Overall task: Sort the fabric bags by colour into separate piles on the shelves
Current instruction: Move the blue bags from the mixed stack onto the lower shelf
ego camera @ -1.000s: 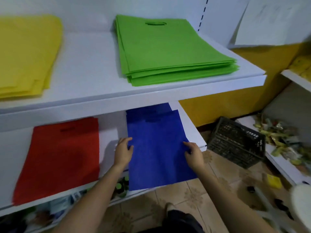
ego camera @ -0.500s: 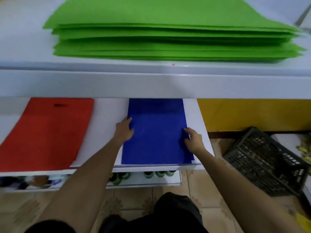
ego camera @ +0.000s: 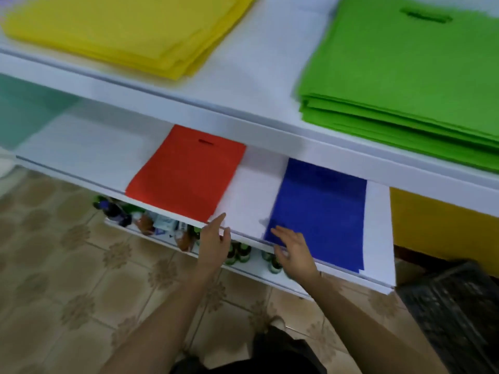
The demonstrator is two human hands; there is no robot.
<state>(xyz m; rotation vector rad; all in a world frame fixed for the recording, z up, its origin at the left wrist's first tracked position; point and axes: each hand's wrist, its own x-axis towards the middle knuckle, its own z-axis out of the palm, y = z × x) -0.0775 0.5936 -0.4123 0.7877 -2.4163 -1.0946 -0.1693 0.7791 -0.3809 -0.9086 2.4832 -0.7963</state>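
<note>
A blue bag [ego camera: 321, 211] lies flat at the right of the lower white shelf [ego camera: 251, 201]. A red bag [ego camera: 186, 171] lies to its left on the same shelf. On the upper shelf [ego camera: 253, 85] a yellow pile [ego camera: 129, 31] sits at the left and a green pile [ego camera: 410, 79] at the right. My right hand [ego camera: 293, 251] hovers with relaxed fingers over the blue bag's near left corner. My left hand [ego camera: 214, 241] is at the lower shelf's front edge between the two bags, fingers straight, holding nothing.
A teal sheet [ego camera: 24, 109] shows blurred at the far left. Small bottles and packets [ego camera: 162, 225] stand on a low shelf beneath. A dark plastic crate [ego camera: 456, 314] sits on the tiled floor at the right. A yellow wall panel [ego camera: 442, 228] is behind it.
Both hands have drawn back from the blue bag's sides toward the shelf's front edge. The bag stays flat on the shelf. The view has swung left, bringing the yellow pile into sight.
</note>
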